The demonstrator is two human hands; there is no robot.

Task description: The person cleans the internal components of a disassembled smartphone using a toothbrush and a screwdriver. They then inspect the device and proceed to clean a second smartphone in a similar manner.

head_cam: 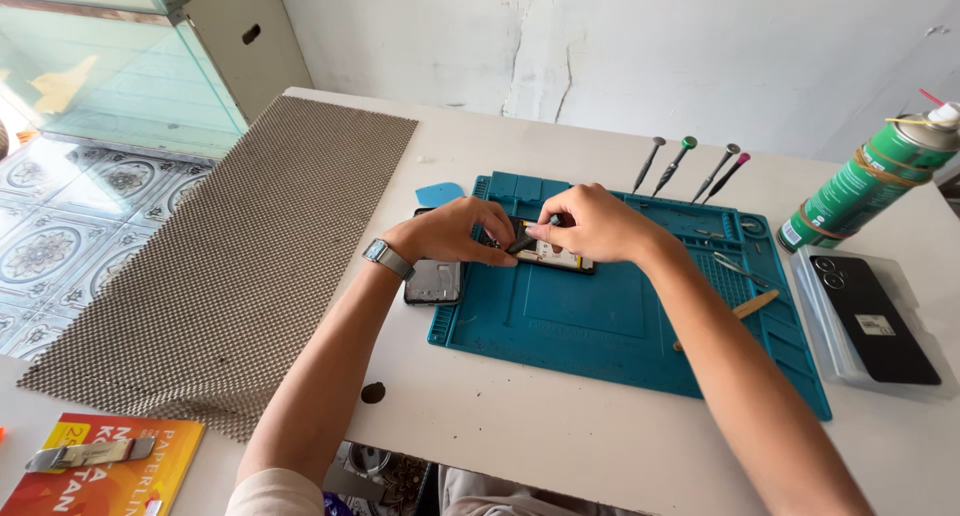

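At the far left a grey woven anti-slip mat point(235, 246) lies across the white table point(560, 426), with an orange-red paper pad point(105, 466) at the near-left corner. Just right of the woven mat, a small blue plastic pick point(438, 192) sits on the table beside the upper-left corner of a teal repair mat point(610, 321). A grey flat phone panel point(433, 282) lies half on the table, half against the teal mat's left edge, directly under the wrist with the grey watch point(388, 258). The left hand point(460, 231) is curled down over the left end of the opened phone point(550, 254), fingertips pressing on it and pinning it to the teal mat. The phone lies flat between the two hands, near the mat's upper-left area; only a short stretch shows, with a pale inner plate, a yellowish patch and a dark edge, the rest hidden beneath the fingers. The right hand point(595, 224) is clenched around a dark slim tool point(525, 238), its tip angled down at the phone's left part, touching or just above it. Beyond, four screwdrivers point(690, 166) lie in a row at the mat's far edge. Further right, a wooden stick point(750, 306) rests on the mat, then a green spray can point(875, 176), and a black phone back cover point(875, 316) in a clear tray.
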